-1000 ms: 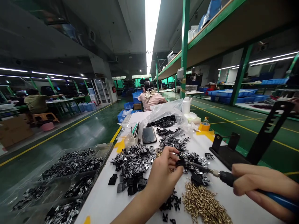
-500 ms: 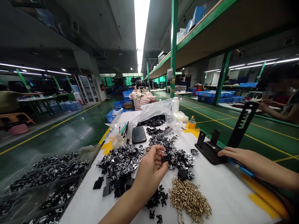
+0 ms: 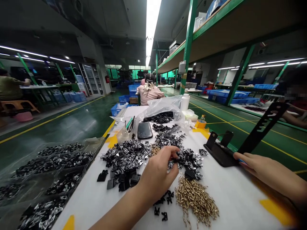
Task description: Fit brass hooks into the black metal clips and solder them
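My bare left hand (image 3: 155, 172) reaches forward at the centre, its fingers (image 3: 165, 153) curled and bunched downward, the left forearm (image 3: 120, 214) rising from the lower edge. My bare right hand (image 3: 263, 172) stretches in from the right, fingers loosely extended and angled downward.

Black-and-silver clips (image 3: 126, 156), gold hooks (image 3: 196, 199), yellow floor lines (image 3: 249, 134)

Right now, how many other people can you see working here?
3: one in a pink top straight ahead, one in an olive shirt at far left, and one at the right edge, mostly a forearm. Others may be hidden.
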`<state>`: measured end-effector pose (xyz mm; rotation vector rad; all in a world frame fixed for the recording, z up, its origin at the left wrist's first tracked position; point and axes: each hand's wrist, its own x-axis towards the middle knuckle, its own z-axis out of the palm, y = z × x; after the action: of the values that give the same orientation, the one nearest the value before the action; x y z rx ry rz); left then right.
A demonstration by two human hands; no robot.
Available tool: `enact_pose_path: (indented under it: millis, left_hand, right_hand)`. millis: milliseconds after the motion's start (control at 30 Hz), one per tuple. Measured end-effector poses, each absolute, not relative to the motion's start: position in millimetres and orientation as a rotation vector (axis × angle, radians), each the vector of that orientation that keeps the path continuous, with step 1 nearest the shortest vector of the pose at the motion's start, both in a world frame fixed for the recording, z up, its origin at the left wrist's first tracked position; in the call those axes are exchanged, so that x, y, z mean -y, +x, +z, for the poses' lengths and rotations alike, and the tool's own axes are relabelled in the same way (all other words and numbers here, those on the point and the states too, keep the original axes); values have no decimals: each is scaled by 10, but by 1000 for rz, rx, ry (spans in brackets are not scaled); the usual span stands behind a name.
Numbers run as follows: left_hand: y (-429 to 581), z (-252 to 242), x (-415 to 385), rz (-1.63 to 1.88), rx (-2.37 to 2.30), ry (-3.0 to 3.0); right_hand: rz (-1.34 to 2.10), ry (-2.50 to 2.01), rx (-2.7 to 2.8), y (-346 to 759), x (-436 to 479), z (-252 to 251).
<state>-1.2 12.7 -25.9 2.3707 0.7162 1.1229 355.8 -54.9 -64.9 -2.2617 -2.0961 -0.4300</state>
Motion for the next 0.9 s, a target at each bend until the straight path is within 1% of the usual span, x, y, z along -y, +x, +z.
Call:
enact_pose_path:
  millis: [67, 133, 233, 267, 300, 400, 433, 467, 533, 667, 733, 800, 900]
  left_hand:
    - [-13, -241, -127, 1156, -750, 2345]
    - [-16, -213, -124, 1177, -800, 2294]
    - [-21, -162, -108, 1175, -840, 2186]
    - [-21, -145, -101, 1181, -846, 2148]
    - [-20, -129, -93, 1189, -853, 2109]
    - [-12, -92, -77, 1206, -859, 2009]
    - [-10, -83, -75, 1208, -850, 1990]
    - [-9, -75, -73, 1213, -840, 1978]
    - [-10, -58, -71, 1226, -810, 1975]
    - [-20, -15, -45, 1191, -733, 1988]
    - [-23, 13, -31, 1130, -700, 1985]
    - [-30, 50, -32, 1080, -699, 1978]
    - [-89, 158, -56, 1049, -781, 2029]
  right_hand:
    - [-438, -2344, 2184, 3471, 569, -531]
    - [-493, -2318, 2305, 3307, 568, -340]
    - [-615, -2117, 2307, 2914, 476, -12]
    - [-577, -1990, 2285, 2755, 425, 81]
    - [-468, -1826, 2268, 2591, 369, 155]
    - [199, -1311, 2287, 2143, 217, 252]
    - [358, -1195, 2253, 2029, 178, 247]
    - [469, -1120, 2203, 1939, 144, 228]
    - [574, -1023, 2116, 1828, 92, 165]
    - [611, -899, 2064, 1811, 87, 49]
    - [582, -913, 2041, 1869, 122, 28]
    - [482, -981, 2029, 1950, 142, 17]
    - [230, -1091, 2095, 2057, 92, -46]
